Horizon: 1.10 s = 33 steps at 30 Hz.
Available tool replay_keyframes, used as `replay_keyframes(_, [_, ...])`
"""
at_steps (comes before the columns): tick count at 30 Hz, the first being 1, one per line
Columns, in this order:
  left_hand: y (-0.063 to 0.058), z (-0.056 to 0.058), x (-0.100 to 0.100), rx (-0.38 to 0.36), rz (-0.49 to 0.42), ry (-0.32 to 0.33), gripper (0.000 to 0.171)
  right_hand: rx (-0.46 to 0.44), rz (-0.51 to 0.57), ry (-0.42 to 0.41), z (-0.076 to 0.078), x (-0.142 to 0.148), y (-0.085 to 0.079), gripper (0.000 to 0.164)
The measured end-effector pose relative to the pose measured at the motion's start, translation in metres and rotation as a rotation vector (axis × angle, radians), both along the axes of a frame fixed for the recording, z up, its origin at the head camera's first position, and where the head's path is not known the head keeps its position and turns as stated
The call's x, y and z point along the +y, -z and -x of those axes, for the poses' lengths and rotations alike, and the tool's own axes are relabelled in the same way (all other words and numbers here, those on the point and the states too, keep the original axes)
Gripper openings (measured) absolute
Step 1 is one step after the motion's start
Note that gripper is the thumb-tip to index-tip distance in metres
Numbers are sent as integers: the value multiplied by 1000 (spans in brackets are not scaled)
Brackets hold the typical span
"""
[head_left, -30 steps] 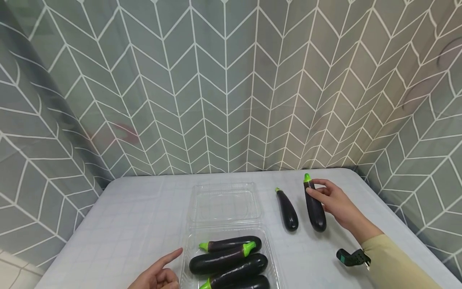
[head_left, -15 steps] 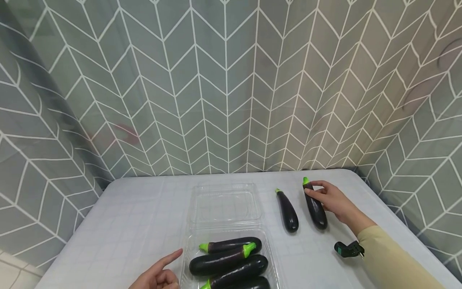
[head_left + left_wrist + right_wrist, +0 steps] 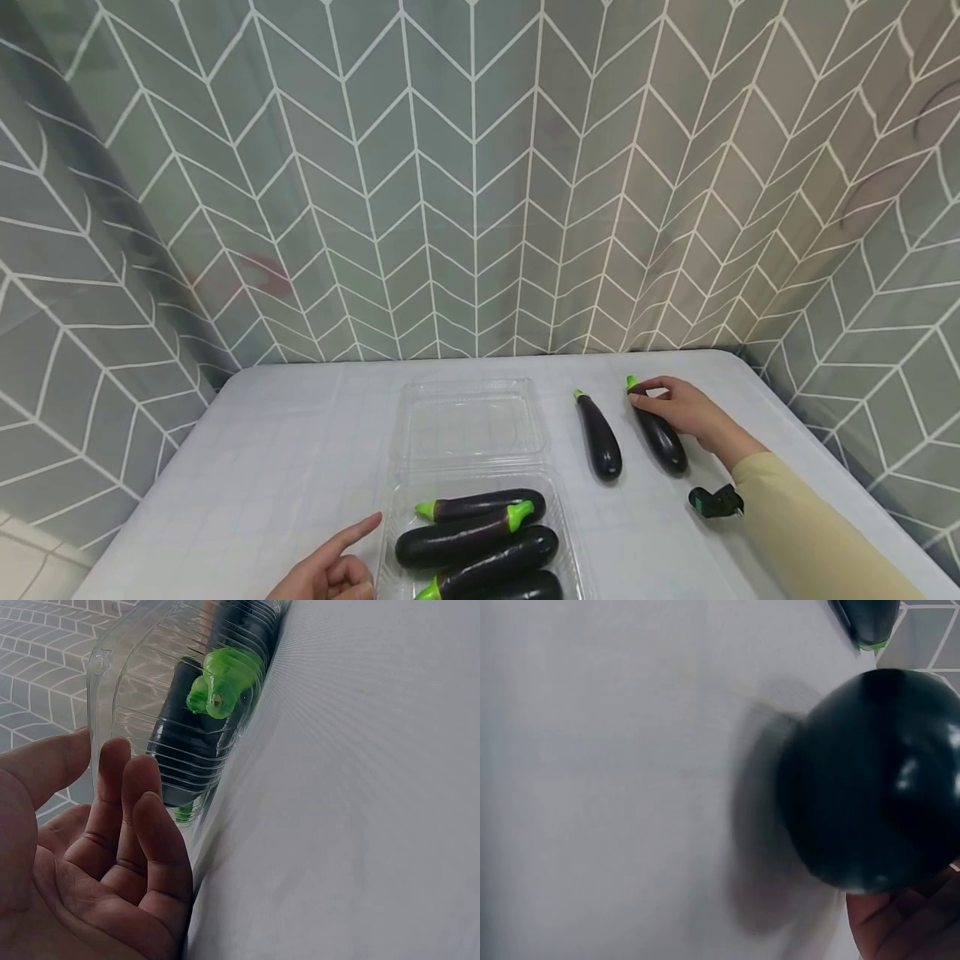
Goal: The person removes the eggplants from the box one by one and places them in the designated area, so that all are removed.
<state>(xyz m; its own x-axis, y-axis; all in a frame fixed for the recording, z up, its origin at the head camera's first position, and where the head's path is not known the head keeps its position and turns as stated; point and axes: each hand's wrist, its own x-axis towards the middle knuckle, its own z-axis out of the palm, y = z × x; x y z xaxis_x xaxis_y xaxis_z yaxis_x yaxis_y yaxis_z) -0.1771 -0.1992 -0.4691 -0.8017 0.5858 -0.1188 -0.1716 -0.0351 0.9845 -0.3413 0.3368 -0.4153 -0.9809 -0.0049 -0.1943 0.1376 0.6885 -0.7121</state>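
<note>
My right hand grips a dark purple eggplant near its green stem end, at the right of the table. In the right wrist view that eggplant's rounded end fills much of the picture, its shadow beside it on the cloth. A second eggplant lies just to its left. My left hand is beside the clear plastic clamshell box, index finger straight, the others loosely bent. Several eggplants lie in that box. Whether the left fingers touch its wall, I cannot tell.
The box's clear lid lies folded back, away from me. A white cloth covers the table. Behind and at both sides hangs a grey patterned curtain. A small black device sits at the right wrist.
The eggplant in my right hand has turned: its stem end has come nearer and left, its rounded end right and away. The right forearm has shifted slightly left. My left hand has stayed put.
</note>
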Motion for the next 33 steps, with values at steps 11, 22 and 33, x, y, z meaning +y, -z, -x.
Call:
replay_keyframes(11, [-3,1,0,-5,19,-16,81,24,-101,-10,6,-3,5,73])
replay_keyframes(22, [-4,-1,0,2,33,-27,81,10,-91,-36,3,4,4,80])
replay_keyframes(33, [-3,0,-1,40,21,-5,79,71,-137,-22,-5,7,-16,83])
